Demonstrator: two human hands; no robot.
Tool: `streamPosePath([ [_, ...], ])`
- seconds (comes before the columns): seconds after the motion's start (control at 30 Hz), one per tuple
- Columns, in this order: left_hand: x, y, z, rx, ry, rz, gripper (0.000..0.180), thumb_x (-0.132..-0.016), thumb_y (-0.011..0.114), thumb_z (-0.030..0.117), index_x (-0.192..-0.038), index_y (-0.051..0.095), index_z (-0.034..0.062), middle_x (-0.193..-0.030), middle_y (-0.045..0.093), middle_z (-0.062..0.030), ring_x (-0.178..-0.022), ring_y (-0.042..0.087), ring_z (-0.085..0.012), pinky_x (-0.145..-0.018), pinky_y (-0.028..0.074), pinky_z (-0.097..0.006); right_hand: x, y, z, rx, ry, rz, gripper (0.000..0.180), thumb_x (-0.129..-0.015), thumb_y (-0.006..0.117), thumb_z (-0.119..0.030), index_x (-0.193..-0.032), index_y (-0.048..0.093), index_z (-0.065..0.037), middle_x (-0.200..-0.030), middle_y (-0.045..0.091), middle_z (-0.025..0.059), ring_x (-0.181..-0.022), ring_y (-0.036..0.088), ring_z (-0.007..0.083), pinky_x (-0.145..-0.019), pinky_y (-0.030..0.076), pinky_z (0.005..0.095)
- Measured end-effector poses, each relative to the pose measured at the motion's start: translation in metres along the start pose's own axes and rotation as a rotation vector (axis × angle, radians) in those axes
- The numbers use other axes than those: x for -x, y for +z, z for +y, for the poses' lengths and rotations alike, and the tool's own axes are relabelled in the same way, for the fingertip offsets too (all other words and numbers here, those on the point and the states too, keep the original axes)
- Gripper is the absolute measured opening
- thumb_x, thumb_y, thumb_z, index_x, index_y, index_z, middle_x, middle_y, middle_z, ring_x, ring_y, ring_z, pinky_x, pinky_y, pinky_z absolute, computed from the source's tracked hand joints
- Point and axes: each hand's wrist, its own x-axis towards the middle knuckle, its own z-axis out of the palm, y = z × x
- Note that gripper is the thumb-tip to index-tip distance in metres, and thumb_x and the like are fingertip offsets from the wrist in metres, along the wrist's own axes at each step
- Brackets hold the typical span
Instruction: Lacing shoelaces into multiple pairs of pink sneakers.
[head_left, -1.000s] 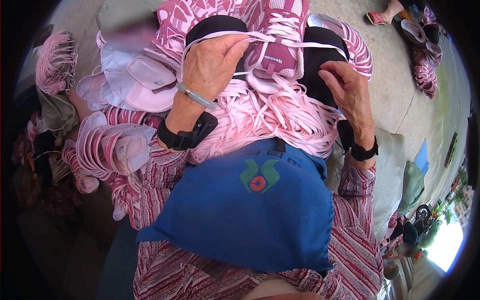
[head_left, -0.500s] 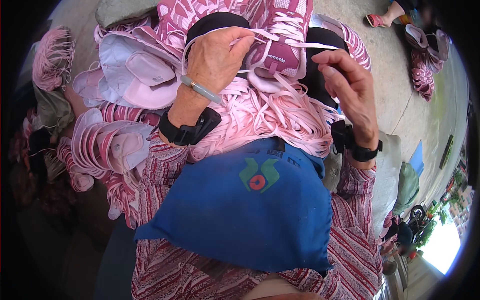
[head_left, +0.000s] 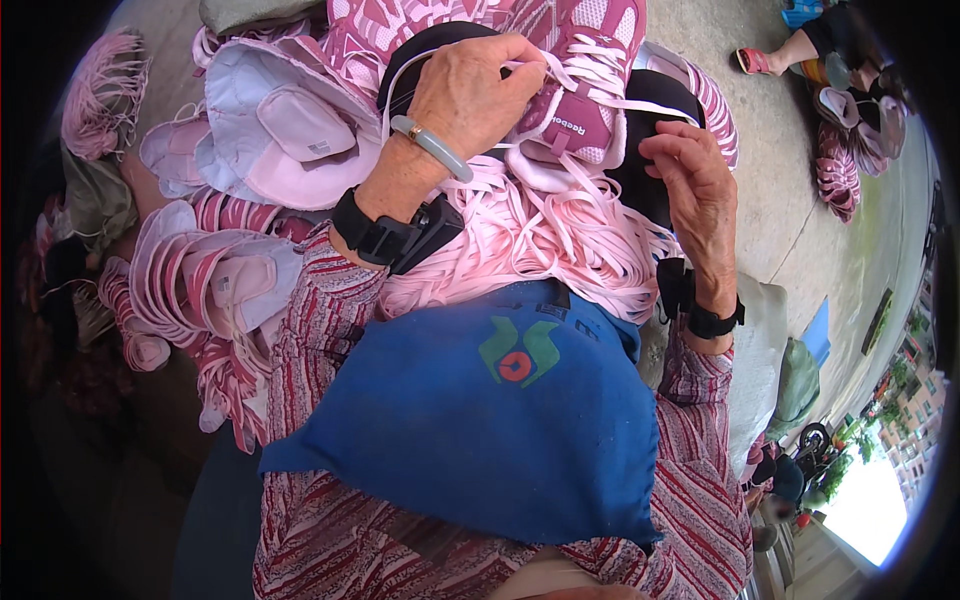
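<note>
A pink and white sneaker upper point(head_left: 612, 75) lies over my knees, its maroon tongue point(head_left: 578, 127) toward me. White lacing crosses its front. My left hand point(head_left: 470, 95) is closed at the upper's left side, thumb and forefinger pinching a pale shoelace point(head_left: 553, 66). To the right, my right hand point(head_left: 695, 185) has its fingers curled; a taut stretch of lace point(head_left: 660, 107) runs from the upper to it, and the fingers partly hide where it ends. A heap of loose pink laces point(head_left: 530, 245) fills my lap below the upper.
Stacked pink uppers point(head_left: 215, 270) and pale-lined ones point(head_left: 270, 120) crowd my left. A bundle of pink laces point(head_left: 105, 95) hangs farther left. A blue apron point(head_left: 500, 430) covers my front. At far right another person's foot in a red sandal point(head_left: 755, 62) is near more uppers point(head_left: 838, 170).
The view has shifted slightly. My left hand has moved right, closer to the tongue. My right hand sits a little lower, and the lace toward it now slants downward.
</note>
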Motion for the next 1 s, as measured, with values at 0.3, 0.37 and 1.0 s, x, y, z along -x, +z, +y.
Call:
streamPosePath([
  [0.3, 0.000, 0.001, -0.001, 0.091, 0.028, -0.015, 0.019, -0.085, 0.061, 0.022, -0.092, 0.065, 0.0057, -0.084, 0.066, -0.0131, -0.074, 0.064, -0.0296, -0.070, 0.050, -0.035, 0.002, 0.008, -0.002, -0.100, 0.209, -0.005, 0.016, -0.090, 0.055, 0.000, -0.104, 0.063, 0.000, -0.089, 0.062, 0.0051, -0.077, 0.064, 0.0108, -0.066, 0.052, 0.0216],
  [0.37, -0.001, 0.001, -0.002, -0.037, 0.086, 0.008, 0.019, -0.085, 0.060, 0.023, -0.091, 0.065, 0.0057, -0.085, 0.066, -0.0129, -0.074, 0.064, -0.0294, -0.070, 0.050, -0.034, 0.000, 0.009, -0.001, -0.092, 0.210, 0.013, 0.015, -0.089, 0.056, 0.000, -0.103, 0.063, 0.000, -0.085, 0.062, 0.0051, -0.075, 0.064, 0.0106, -0.064, 0.051, 0.0216],
  [1.0, 0.004, 0.008, 0.022, 0.163, -0.303, -0.030, 0.019, -0.086, 0.064, 0.021, -0.091, 0.067, 0.0038, -0.078, 0.067, -0.0100, -0.067, 0.064, -0.0201, -0.063, 0.050, -0.028, -0.012, 0.007, 0.015, 0.157, 0.005, 0.055, 0.018, -0.091, 0.060, -0.015, -0.102, 0.063, -0.002, -0.082, 0.059, 0.0039, -0.063, 0.057, 0.0107, -0.056, 0.046, 0.0222],
])
